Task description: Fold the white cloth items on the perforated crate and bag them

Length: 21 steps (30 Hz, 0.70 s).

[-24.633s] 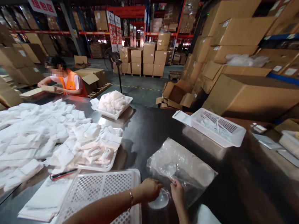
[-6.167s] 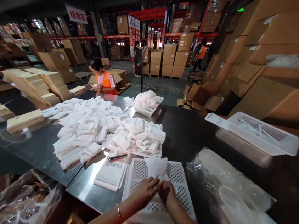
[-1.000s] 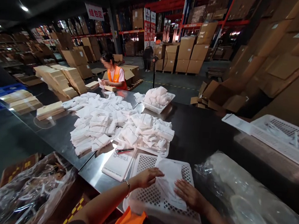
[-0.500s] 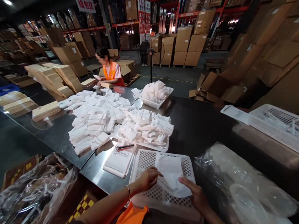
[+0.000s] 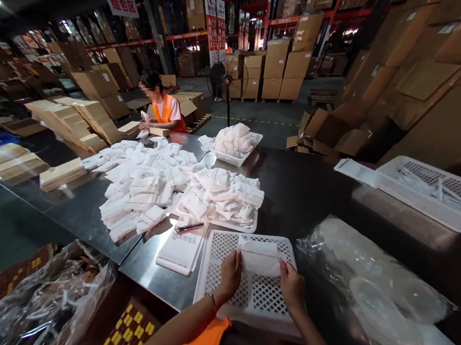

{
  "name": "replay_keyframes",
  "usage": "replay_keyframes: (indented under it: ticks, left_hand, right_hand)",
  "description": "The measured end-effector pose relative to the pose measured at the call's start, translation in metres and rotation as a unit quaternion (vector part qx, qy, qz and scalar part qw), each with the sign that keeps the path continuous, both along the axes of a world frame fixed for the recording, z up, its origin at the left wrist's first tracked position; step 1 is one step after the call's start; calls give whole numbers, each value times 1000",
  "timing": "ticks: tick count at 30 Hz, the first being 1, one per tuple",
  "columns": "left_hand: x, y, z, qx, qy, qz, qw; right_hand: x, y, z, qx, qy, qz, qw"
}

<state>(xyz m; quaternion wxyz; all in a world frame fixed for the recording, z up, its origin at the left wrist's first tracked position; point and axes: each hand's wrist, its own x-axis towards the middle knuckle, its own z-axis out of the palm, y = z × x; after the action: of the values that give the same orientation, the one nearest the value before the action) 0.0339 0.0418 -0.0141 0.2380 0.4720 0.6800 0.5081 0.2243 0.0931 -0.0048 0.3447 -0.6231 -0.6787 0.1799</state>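
My left hand [image 5: 230, 272] and my right hand [image 5: 292, 284] each grip one side of a small folded white pouch [image 5: 260, 259]. I hold it flat on top of an upturned white perforated basket [image 5: 224, 287] at the near edge of the steel table [image 5: 306, 197]. Both hands have their fingers curled onto the pouch's lower corners. Just beyond the basket lies a tray heaped with similar folded white pouches [image 5: 219, 199]. Left of the basket rests a flat stack of printed white bags [image 5: 182, 247] with a red-handled tool [image 5: 190, 227] on it.
A wide spread of white pouches [image 5: 139, 179] covers the table's left. A clear plastic bag of lids [image 5: 375, 281] lies right. Another white basket [image 5: 430, 191] sits far right, a filled tray [image 5: 236, 143] at the back. A person in an orange vest [image 5: 161, 107] works opposite. Cardboard boxes [image 5: 424, 94] surround.
The loose, spread-out white pouch has been folded down into a small rectangle. Both my hands moved to its lower corners, from pressing it flat a second ago.
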Motion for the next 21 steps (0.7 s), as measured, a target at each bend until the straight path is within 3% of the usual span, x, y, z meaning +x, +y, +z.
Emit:
replay_keyframes:
  ticks: [6, 15, 21]
  left_hand:
    - [-4, 3, -6, -48, 86, -15, 995]
    - [-7, 3, -10, -81, 124, -12, 989]
    - [-10, 3, -5, -123, 175, -30, 976]
  right_hand:
    - [-4, 1, -2, 11, -38, -26, 999]
    - [0, 0, -3, -6, -77, -12, 997]
    - [1, 10, -2, -21, -109, -3, 994]
